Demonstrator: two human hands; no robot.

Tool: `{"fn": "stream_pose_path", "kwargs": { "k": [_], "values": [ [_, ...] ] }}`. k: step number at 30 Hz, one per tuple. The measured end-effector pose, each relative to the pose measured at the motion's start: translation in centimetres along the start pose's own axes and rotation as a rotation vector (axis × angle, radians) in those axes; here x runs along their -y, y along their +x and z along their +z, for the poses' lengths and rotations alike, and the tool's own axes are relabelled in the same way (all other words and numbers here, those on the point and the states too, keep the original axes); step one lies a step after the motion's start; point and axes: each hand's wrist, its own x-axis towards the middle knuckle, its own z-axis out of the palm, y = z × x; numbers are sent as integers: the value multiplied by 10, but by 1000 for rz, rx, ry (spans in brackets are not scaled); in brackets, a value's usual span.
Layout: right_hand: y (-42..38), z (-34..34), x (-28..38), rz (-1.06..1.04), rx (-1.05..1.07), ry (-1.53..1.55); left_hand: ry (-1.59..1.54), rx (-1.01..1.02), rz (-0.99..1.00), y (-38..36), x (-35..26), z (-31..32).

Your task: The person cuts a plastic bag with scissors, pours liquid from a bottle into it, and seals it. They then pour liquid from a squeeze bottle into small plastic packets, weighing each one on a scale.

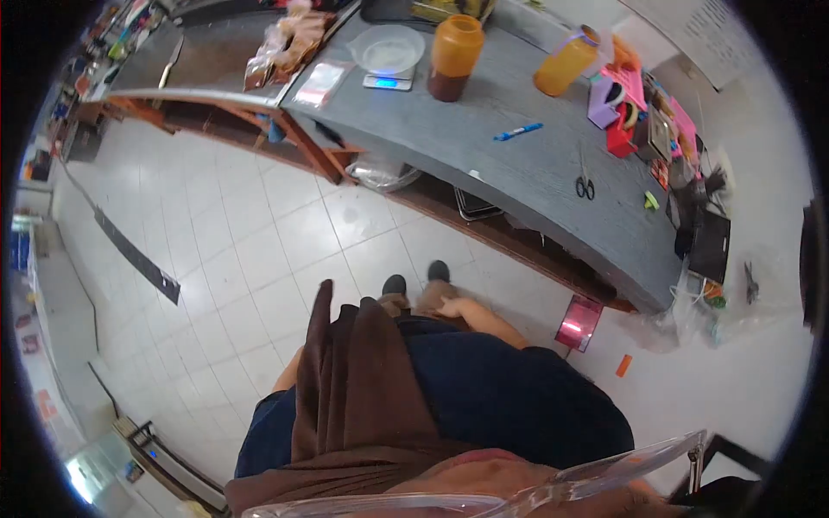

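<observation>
My right hand [449, 306] hangs low beside my trouser leg, next to the thigh. Its fingers look loosely stretched out, small and slightly blurred, with nothing seen in them. Of my left arm only a bit of forearm shows; the brown scarf [367, 388] hides that hand. In front of me stands a grey worktable [414, 116]. On it are a digital scale [387, 81] with a translucent bowl [388, 49], an orange jar [456, 57] with dark brown contents, a second, tilted-looking yellow jar [566, 62], a blue pen [518, 132] and black-handled scissors [585, 186].
Tape dispensers [620, 129] and pink baskets [633, 78] crowd the table's right end. A knife [172, 62] and a plastic bag with brown contents [294, 43] lie on the dark table at left. A pink dustpan [579, 324] is on the tiled floor [250, 242].
</observation>
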Motion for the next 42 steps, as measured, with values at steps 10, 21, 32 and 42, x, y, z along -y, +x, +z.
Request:
{"fn": "stream_pose_path", "kwargs": {
  "k": [10, 21, 32, 42],
  "values": [
    [15, -92, 13, 177, 279, -326, -200, 69, 19, -18, -22, 64],
    [-143, -330, 41, -566, -907, 276, -181, -248, 166, 33, -147, 38],
    [-154, -334, -96, 252, -1481, -17, -724, -697, 881, -123, -355, -93],
    [-231, -409, -319, 988, -1798, 656, -417, -727, 1173, -142, -425, -173]
  ]
}}
